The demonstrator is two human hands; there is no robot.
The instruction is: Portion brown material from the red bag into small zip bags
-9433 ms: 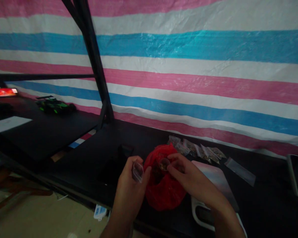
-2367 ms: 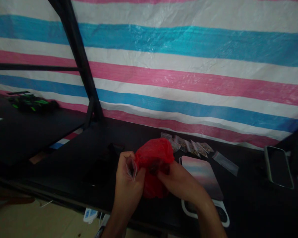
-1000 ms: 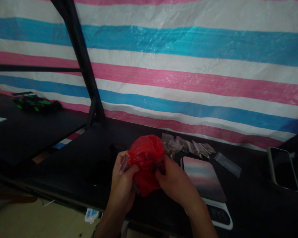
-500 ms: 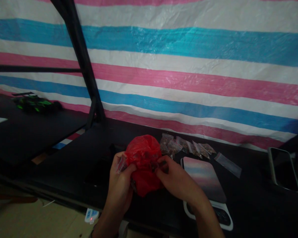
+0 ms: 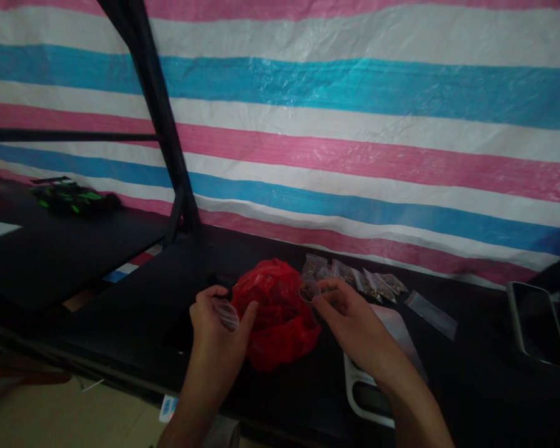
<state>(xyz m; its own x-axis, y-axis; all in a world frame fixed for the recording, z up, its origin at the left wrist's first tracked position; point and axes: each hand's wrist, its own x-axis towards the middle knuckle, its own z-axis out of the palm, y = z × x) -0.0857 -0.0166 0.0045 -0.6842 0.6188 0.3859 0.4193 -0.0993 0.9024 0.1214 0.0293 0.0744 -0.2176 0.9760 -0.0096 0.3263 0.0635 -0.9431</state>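
Note:
A crumpled red plastic bag [image 5: 275, 336] sits on the black table between my hands, its mouth gathered open toward me. My left hand [image 5: 221, 330] is curled at its left side around some clear small zip bags [image 5: 226, 315], with the thumb toward the red bag. Over the red bag's right edge, my right hand [image 5: 350, 317] pinches a small round, cup-like piece [image 5: 309, 292] with a brownish rim; its exact kind is unclear. Below my right forearm lies a white kitchen scale [image 5: 354, 392], partly covered by the arm.
Several small zip bags with brown contents [image 5: 368, 283] lie behind the scale. A flat clear zip bag [image 5: 432, 315] lies to their right, and a phone [image 5: 539, 323] stands at far right. A green and black toy car [image 5: 74, 198] is at far left, beyond a black post [image 5: 161, 112].
My right hand has drawn out of the red bag toward the right, with the small round piece between its fingers. My left hand has shifted slightly left, and the red bag has opened wider.

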